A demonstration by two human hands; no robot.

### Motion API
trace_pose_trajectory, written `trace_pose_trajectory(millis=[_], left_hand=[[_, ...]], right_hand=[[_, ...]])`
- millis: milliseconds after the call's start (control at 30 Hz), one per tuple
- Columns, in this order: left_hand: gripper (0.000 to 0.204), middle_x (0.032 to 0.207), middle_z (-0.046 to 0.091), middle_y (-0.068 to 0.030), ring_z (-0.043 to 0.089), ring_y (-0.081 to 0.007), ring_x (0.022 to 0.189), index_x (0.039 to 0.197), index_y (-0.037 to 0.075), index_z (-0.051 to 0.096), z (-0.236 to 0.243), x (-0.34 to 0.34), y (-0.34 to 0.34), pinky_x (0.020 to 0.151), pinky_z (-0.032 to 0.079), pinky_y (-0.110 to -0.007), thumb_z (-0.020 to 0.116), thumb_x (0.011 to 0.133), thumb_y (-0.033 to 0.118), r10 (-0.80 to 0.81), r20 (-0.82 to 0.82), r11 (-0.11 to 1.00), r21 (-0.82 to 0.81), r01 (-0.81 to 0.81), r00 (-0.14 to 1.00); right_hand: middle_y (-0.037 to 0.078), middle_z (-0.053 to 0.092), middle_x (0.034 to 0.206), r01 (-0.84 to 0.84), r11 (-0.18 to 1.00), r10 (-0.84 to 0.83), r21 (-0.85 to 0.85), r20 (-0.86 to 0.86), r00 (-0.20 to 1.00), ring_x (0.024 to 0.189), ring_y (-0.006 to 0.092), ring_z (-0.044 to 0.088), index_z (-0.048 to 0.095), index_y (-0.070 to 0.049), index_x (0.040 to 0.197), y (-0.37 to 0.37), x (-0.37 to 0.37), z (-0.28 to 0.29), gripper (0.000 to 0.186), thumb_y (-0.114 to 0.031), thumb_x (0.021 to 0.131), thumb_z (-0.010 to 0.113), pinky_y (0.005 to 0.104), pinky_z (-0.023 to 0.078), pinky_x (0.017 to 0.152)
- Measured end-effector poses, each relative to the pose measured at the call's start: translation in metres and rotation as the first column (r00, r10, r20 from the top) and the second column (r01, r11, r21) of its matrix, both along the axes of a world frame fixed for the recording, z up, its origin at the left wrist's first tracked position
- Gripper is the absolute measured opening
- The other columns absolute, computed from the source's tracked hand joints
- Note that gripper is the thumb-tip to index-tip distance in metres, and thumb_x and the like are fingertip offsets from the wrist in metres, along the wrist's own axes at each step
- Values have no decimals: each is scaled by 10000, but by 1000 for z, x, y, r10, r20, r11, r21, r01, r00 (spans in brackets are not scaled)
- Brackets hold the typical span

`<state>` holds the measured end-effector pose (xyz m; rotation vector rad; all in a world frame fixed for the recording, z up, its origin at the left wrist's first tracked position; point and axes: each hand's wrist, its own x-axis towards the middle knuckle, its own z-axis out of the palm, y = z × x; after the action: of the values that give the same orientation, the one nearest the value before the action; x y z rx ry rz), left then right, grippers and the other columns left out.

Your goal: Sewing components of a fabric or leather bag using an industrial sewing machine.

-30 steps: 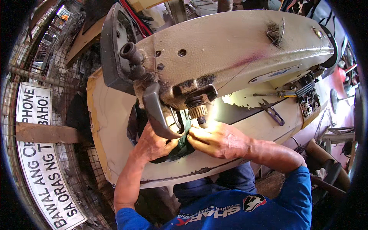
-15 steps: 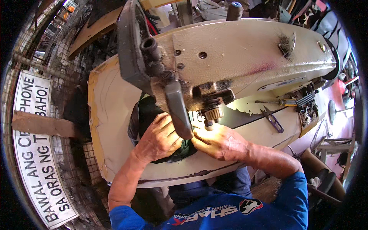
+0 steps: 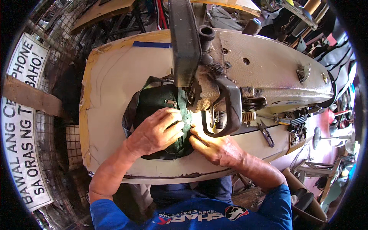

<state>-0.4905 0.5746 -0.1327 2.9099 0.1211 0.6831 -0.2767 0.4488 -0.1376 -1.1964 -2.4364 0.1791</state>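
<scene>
Where the hands (image 3: 155,132) nearly meet, the green bag (image 3: 153,102) lies beneath

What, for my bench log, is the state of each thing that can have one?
Left hand: fingers bent, touching the green cloth; grip unclear.
Right hand: fingers bent, at the cloth's right edge; grip unclear.
Green cloth: on the table, partly covered by hands.
Zipper pull: lying flat, not held.
Light near the right hand: on.
Scissors: on the table, blades apart.
Sewing machine: running or stopped, cannot tell.
</scene>
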Motion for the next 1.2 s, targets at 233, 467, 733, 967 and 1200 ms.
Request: trace_pose_trajectory(millis=[233,467,733,967,1200], left_hand=[[188,987,576,-118,578,-312,1034,900,9,633,-1,3,-10,986,472,-425,714,786,134,168,14,984,-65,-167,986],[165,1003,579,-108,581,-292,1030,910,11,634,-10,12,-15,956,467,-460,688,769,77,313,129,931,-237,-278,941],[288,1016,589,-96,584,-272,1048,1051,47,700,-7,6,-9,1038,458,-458,621,783,113,170,14,977,-135,-167,985],[293,966,597,-78,587,-259,1037,1030,36,718,-3,3,-6,1047,482,-450,619,766,113,140,18,977,-163,-136,990],[289,957,598,-72,590,-254,1004,1028,26,715,-6,5,10,974,522,-394,631,764,108,115,13,982,-154,-111,993]], right_hand=[[129,583,1061,19,999,-20,-46,-16,1000,815,252,613,585,-23,1118,-1,0,-3,307,-155,844,545,371,503,713],[141,568,1084,2,999,-2,-46,5,1000,863,264,617,574,-23,1079,3,0,5,272,-148,839,546,366,513,728],[150,565,1119,2,1000,-2,-19,-37,999,944,285,610,569,-22,1086,3,-1,5,283,-128,825,547,373,529,740],[158,584,1126,-1,997,0,-79,-17,1000,987,308,613,581,-37,1145,4,-3,5,339,-112,815,555,414,539,748],[153,571,1247,45,984,-38,-172,41,998,1201,363,567,609,-34,1132,6,-3,3,328,-69,805,603,466,486,996]])
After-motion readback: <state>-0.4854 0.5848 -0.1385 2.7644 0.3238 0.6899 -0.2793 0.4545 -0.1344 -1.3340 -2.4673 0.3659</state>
